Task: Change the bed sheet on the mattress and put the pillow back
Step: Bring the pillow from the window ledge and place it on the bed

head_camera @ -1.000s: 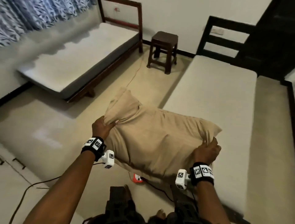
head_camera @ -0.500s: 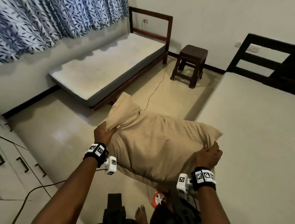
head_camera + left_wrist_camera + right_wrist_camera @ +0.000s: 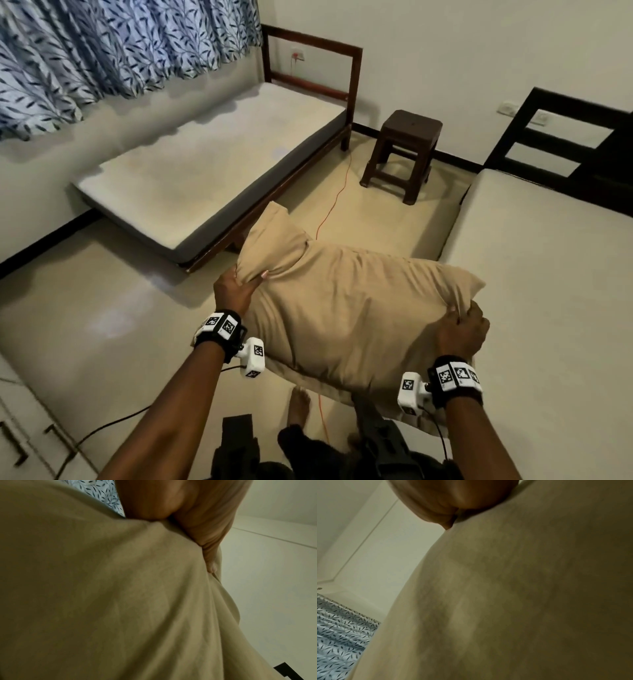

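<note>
A tan pillow hangs in the air in front of me, over the floor beside the near mattress, which is bare and pale. My left hand grips the pillow's left end, where the cloth bunches. My right hand grips its right end, at the mattress edge. In the left wrist view the pillow fills the frame under my left hand, which pinches the fabric. The right wrist view is mostly pillow, with my right hand at the top.
A second bed with a wooden frame stands along the curtained wall. A dark stool sits between the beds. An orange cable runs across the floor. My bare foot is below the pillow. Cupboard doors are at lower left.
The head view has swung left and up, bringing the far bed and curtain more into sight. Both hands keep their hold on the pillow, which has shifted left off the near mattress.
</note>
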### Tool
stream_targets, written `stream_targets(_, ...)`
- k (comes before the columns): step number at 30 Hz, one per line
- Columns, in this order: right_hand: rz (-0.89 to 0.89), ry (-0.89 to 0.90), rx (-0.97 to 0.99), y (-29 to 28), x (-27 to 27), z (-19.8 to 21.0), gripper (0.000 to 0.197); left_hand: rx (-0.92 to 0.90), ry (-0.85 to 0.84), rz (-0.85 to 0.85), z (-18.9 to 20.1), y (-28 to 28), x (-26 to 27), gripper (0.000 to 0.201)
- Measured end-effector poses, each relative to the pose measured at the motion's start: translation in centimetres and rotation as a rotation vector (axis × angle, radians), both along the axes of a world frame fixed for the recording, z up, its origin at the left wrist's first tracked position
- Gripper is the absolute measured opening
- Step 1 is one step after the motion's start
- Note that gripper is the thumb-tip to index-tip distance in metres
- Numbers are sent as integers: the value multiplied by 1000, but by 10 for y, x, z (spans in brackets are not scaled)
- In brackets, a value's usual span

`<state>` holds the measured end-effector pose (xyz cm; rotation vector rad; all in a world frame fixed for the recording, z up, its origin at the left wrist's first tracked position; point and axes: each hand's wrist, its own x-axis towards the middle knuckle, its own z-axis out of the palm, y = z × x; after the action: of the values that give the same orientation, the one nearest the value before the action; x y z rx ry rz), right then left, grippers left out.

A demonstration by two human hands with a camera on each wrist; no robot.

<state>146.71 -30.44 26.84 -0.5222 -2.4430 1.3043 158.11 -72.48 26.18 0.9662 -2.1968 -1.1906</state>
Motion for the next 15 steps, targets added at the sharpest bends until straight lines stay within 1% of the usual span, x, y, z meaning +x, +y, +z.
stream_targets(2,-23,-17,-4,-18,-23,-1,64,-19,-18,-35,3,-16,-35,66)
stream_targets(8,-98,-10,-22,-70,-98,10,63,82,-34,-111,12,-82,-141,68)
stream_targets(10,-136,-14,-5,-85,-122,14,54,79,-22,-152,19,-96,-175,67)
stream_targets(12,-164,-10,14,-98,-144,18,43,78,-16,-180,27,-106,-209,60)
stream_targets(15,-235,7,12,-113,-183,19,41,86,-38,-225,30,-121,-268,58)
